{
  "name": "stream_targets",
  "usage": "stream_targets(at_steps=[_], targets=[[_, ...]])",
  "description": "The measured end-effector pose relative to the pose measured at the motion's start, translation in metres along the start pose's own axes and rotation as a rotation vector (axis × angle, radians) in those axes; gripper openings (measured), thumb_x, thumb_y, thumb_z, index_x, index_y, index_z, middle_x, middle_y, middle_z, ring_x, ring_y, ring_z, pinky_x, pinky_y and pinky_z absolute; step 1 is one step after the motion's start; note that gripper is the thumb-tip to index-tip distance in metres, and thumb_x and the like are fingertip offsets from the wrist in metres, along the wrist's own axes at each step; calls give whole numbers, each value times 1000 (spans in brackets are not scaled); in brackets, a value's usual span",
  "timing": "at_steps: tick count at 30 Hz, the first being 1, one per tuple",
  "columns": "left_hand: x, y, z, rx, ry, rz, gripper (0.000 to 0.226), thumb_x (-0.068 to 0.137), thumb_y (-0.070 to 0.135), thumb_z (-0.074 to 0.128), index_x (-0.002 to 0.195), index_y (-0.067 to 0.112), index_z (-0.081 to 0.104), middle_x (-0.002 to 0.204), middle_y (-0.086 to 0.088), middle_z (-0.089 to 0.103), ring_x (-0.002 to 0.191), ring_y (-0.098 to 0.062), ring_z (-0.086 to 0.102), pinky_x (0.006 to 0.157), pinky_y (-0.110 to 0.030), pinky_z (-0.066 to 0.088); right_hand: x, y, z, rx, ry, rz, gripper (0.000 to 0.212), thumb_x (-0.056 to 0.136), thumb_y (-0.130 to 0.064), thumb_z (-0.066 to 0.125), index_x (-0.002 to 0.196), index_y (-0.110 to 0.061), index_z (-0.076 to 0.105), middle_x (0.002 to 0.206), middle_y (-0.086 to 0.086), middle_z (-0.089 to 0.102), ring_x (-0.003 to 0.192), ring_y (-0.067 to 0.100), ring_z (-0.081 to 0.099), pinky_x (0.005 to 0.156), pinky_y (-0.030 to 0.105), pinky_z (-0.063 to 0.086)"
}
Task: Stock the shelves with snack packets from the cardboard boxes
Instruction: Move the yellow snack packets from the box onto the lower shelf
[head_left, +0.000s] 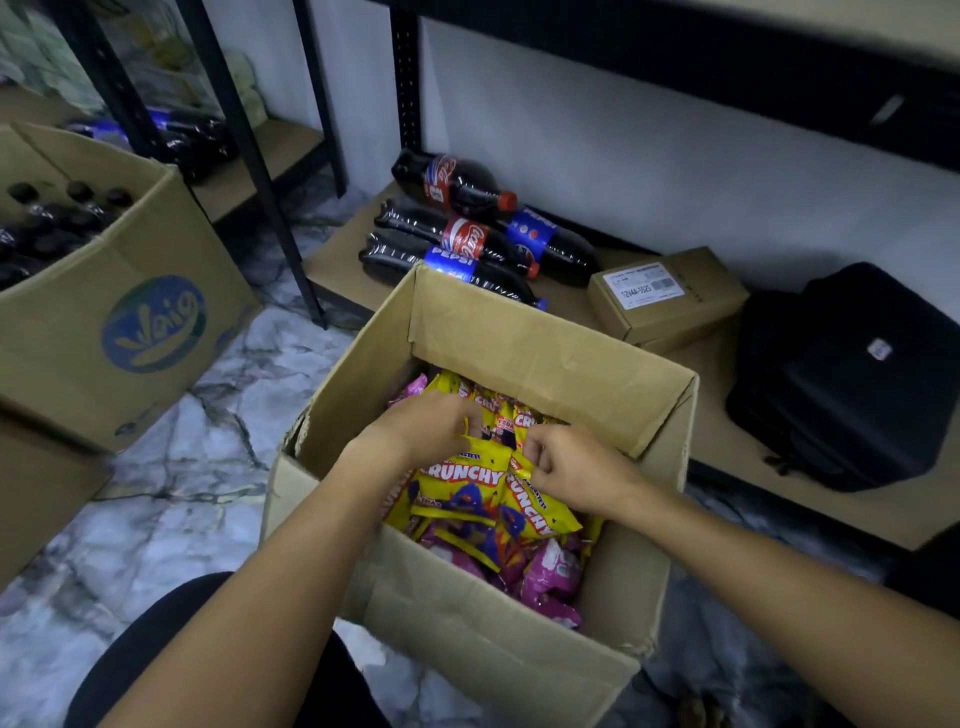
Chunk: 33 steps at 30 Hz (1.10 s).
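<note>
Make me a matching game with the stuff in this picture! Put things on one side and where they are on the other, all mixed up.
Things:
1. yellow Crunchy snack packets
2. dark cola bottles with red and blue labels
3. black fabric bag
4. small closed brown cardboard box with a white label

Places:
A. lying on the low wooden shelf, far left
B. between the bottles and the bag
C. inside the open cardboard box
D. at the right end of the shelf

Pairs: 1-C, 2-A, 3-D, 4-B

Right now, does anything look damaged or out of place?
The open snack box has torn, crumpled corners at its near rim. On the bottom shelf, the soda bottles lie sideways in a loose pile, not upright.
</note>
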<state>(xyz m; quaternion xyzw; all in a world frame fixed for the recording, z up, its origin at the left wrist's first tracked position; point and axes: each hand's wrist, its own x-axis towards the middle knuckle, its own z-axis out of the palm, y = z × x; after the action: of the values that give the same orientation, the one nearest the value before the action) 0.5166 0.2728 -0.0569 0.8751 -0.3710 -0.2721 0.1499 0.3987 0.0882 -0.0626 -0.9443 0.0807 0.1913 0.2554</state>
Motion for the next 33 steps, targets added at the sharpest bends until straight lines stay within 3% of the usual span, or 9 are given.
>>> stream_targets(at_steps=[5, 14, 17, 20, 24, 30, 33], targets=[[-26, 16, -38, -116, 224, 93, 11, 92, 31, 66, 91, 40, 60, 88, 19, 64, 83, -2, 61, 74, -37, 54, -22, -20, -67, -128, 178, -92, 15, 85, -18, 57, 95, -29, 59, 85, -6, 70, 84, 21, 66, 72, 33, 52], [-59, 94, -151, -93, 612, 353, 20, 93, 26, 65, 107, 40, 62, 99, 21, 68, 90, 0, 64, 73, -38, 56, -91, -60, -216, -278, 574, -277, 17, 90, -25, 60, 104, -33, 65, 87, -14, 71, 82, 12, 66, 69, 37, 54], [-66, 129, -196, -91, 653, 423, 18, 95, 25, 62, 107, 37, 65, 101, 18, 69, 92, 0, 65, 71, -36, 58, -114, -68, -259, -265, 668, -314, 18, 89, -24, 61, 103, -33, 67, 82, -15, 70, 79, 12, 64, 70, 40, 54], [-69, 163, -231, -106, 707, 489, 19, 93, 24, 64, 104, 40, 65, 91, 19, 70, 86, 1, 66, 70, -32, 57, -136, -70, -298, -222, 734, -340, 18, 90, -21, 64, 102, -33, 69, 78, -15, 69, 73, 6, 63, 69, 38, 54], [-66, 212, -267, -118, 761, 592, 21, 91, 22, 68, 105, 37, 67, 82, 15, 69, 75, -1, 64, 68, -31, 53, -170, -64, -348, -194, 838, -381, 21, 88, -14, 69, 103, -29, 72, 76, -11, 71, 75, 4, 65, 65, 21, 48], [-40, 286, -298, -91, 726, 717, 19, 92, 22, 67, 104, 36, 68, 94, 11, 73, 86, -3, 69, 70, -37, 59, -221, -25, -410, -225, 934, -299, 18, 90, -17, 70, 102, -30, 71, 75, -15, 69, 75, -2, 64, 61, 10, 45], [-19, 325, -302, -84, 681, 744, 17, 94, 23, 65, 101, 38, 68, 90, 10, 72, 81, -3, 70, 66, -33, 60, -244, 8, -435, -247, 986, -233, 17, 90, -17, 71, 102, -29, 72, 76, -14, 69, 75, -1, 64, 59, 9, 44]])
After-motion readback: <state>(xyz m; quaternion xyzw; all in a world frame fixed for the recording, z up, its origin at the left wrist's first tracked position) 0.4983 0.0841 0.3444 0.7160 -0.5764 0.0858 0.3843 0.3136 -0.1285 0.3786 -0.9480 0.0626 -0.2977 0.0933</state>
